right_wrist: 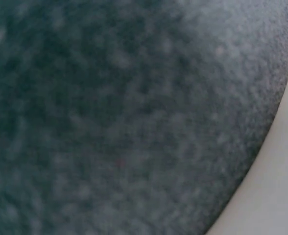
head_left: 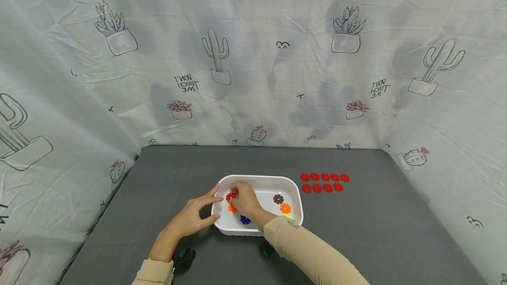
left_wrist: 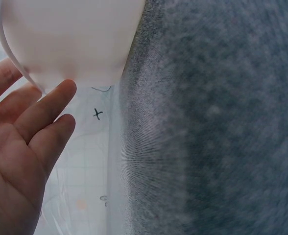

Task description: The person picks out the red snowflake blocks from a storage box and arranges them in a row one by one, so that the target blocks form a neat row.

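Right hand point(head_left: 243, 199), inside white tray point(head_left: 295, 188), pinches red flower disc point(head_left: 230, 196) at tray's left end; left hand point(head_left: 194, 219), fingers relaxed, steadies tray's left wall. Pick-out step; lifting clear comes next, probably toward red discs point(head_left: 325, 182) right of tray.

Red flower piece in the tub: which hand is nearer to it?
Right. The right hand is inside the white tub, fingertips on the red flower piece; the left hand steadies the tub's outer left wall.

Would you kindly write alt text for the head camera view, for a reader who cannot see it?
A person's right hand pinches a red flower disc inside a white tub on a grey table, while the left hand steadies the tub's side. Nine red discs lie in two rows to the tub's right.
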The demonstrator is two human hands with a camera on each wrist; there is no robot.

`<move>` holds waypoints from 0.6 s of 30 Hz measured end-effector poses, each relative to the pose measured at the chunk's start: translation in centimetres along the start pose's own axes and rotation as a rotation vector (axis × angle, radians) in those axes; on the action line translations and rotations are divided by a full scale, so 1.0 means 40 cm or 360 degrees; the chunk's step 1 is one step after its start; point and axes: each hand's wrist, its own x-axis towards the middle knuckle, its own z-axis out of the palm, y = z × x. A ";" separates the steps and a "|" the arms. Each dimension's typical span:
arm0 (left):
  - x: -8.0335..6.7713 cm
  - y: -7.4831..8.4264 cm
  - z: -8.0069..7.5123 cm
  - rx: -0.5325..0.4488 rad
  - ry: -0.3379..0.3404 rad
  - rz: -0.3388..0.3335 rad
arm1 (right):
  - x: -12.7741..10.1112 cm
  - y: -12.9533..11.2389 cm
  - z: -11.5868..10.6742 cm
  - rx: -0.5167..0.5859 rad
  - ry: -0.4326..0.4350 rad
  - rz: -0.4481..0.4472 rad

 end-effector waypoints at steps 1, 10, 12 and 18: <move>0.000 0.001 0.000 -0.0002 -0.0005 -0.0009 | -0.001 -0.001 0.000 0.0004 -0.0007 0.0008; 0.000 0.005 -0.003 0.0007 -0.0029 -0.0065 | -0.002 -0.007 -0.007 -0.0021 -0.0069 -0.0024; 0.000 0.006 -0.003 0.0010 -0.0030 -0.0057 | -0.004 -0.007 -0.009 -0.0053 -0.0074 -0.0064; -0.001 0.014 -0.002 -0.0009 -0.0031 -0.0078 | -0.010 -0.008 -0.010 -0.0110 -0.0120 -0.0014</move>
